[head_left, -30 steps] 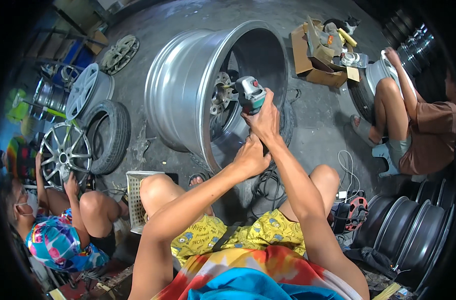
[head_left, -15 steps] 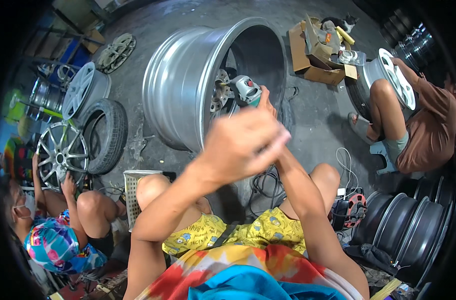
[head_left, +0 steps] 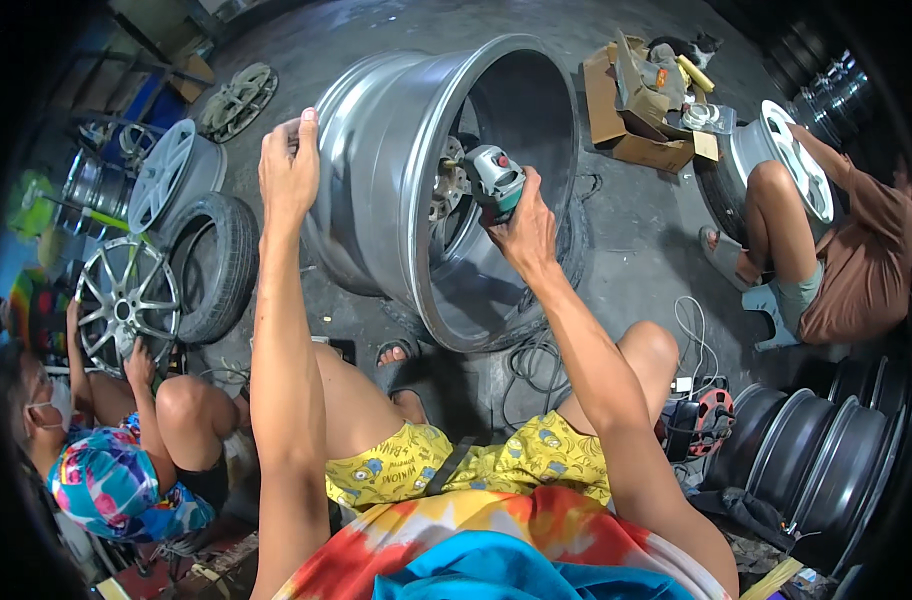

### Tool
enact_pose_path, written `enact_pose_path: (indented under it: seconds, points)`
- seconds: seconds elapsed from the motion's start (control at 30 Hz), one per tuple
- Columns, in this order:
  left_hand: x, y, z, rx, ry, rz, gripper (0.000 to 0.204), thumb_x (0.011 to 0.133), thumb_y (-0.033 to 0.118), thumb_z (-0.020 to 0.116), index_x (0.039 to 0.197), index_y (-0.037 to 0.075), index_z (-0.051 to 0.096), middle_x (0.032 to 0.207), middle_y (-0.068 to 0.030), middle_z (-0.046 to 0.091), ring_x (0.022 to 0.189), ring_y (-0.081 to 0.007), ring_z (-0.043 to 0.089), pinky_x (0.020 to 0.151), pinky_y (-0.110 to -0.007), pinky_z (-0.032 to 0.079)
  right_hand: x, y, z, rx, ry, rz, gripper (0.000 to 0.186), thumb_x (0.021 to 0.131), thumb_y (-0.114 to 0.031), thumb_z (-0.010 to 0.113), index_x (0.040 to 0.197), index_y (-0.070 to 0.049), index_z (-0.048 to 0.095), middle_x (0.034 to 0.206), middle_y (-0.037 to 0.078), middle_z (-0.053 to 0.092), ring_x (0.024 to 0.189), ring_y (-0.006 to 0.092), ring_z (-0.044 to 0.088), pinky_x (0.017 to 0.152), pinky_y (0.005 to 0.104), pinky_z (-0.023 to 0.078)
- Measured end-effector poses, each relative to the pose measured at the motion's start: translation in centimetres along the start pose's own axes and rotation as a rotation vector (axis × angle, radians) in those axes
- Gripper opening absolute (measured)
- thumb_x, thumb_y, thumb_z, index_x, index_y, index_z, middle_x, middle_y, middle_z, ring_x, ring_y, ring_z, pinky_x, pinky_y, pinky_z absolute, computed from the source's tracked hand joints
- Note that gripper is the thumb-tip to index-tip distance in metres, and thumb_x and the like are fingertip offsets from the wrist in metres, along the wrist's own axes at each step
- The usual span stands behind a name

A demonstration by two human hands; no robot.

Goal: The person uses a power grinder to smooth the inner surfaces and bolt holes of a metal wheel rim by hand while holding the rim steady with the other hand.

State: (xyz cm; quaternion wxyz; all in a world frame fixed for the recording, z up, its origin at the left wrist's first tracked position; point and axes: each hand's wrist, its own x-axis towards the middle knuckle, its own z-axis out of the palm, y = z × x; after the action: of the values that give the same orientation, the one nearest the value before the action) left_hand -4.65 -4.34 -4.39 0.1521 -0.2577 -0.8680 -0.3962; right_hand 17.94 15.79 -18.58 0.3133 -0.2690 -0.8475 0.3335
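Left hand (head_left: 289, 168): at your wheel rim (head_left: 376, 180) (I cannot tell its grip)
Right hand (head_left: 528, 228): you clasp the grinder (head_left: 496, 182)

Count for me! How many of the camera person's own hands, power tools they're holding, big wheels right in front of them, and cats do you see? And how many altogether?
Own hands: 2, left hand and right hand
Held angle grinder: 1
Big silver wheel rim: 1
Black-and-white cat: 1
Total: 5
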Motion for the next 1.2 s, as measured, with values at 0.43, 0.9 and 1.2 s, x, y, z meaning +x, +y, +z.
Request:
enact_pose_path:
  seconds: [0.43, 0.9, 1.2]
  points:
    - [0.6, -2.1, 2.6, -0.032, 0.01, -0.059, 0.066, 0.099, 0.051, 0.062, 0.132, -0.006, 0.057, 0.127, -0.0304, 0.064, 0.124, -0.0404, 0.062, 0.105, -0.045, 0.047, -0.4, 0.3, -0.6, 0.068, -0.197, 0.303, 0.082, 0.072, -0.026, 0.088, 0.129, 0.001, 0.035, 0.109, 0.035, 0.068, 0.103, 0.0502, 0.069, 0.09, 0.0505, 0.056]
    - [0.6, -2.5, 2.8, 0.043, 0.047, -0.036, 0.067, 0.095, 0.053, 0.068, 0.135, 0.0, 0.06, 0.127, -0.0282, 0.067, 0.12, -0.037, 0.065, 0.103, -0.042, 0.048, -1.1, -0.6, -0.4, 0.073, -0.097, 0.157, 0.085, 0.071, -0.016, 0.091, 0.128, 0.003, 0.031, 0.11, 0.035, 0.067, 0.099, 0.0563, 0.066, 0.088, 0.0542, 0.054]
    - [0.3, -1.8, 2.5, 0.053, 0.063, -0.045, 0.069, 0.094, 0.052, 0.069, 0.139, 0.001, 0.057, 0.129, -0.0283, 0.066, 0.121, -0.0382, 0.065, 0.102, -0.042, 0.048, -0.1, -0.7, -1.5, 0.033, -0.093, 0.163, 0.085, 0.074, -0.017, 0.088, 0.134, 0.002, 0.031, 0.103, 0.033, 0.07, 0.096, 0.052, 0.069, 0.085, 0.0539, 0.054]
